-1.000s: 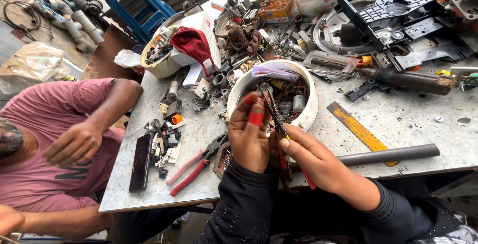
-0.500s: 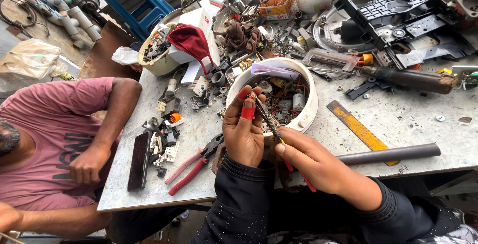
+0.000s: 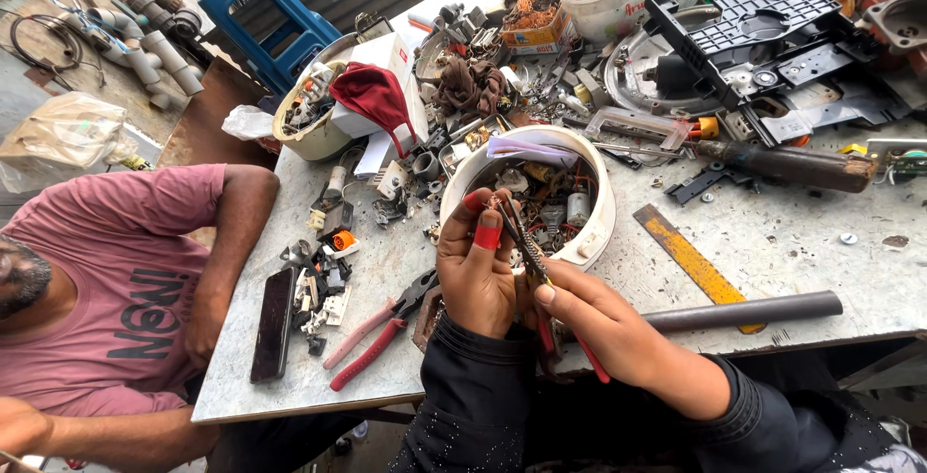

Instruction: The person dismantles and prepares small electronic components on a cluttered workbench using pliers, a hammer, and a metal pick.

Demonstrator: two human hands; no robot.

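Left hand (image 3: 475,275): raised over the near rim of the white bowl, fingers curled tight, pinching a small metal part (image 3: 494,205) at the fingertips; red on two fingertips.
Right hand (image 3: 603,323): closed around the red handles of a pair of pliers (image 3: 529,261), whose tips reach up to the small part.
White bowl (image 3: 603,212): just beyond both hands, mid-table, filled with small motors and scrap.
Red-handled pliers on table (image 3: 379,330): lying left of the left hand, near the table's near edge.
Black phone (image 3: 274,323): flat, further left.
Grey pipe (image 3: 744,311): lying right of the right hand.
Yellow rule (image 3: 690,256): beyond the pipe.
Other person (image 3: 116,285): seated far left, pink shirt, arm resting at the table edge.
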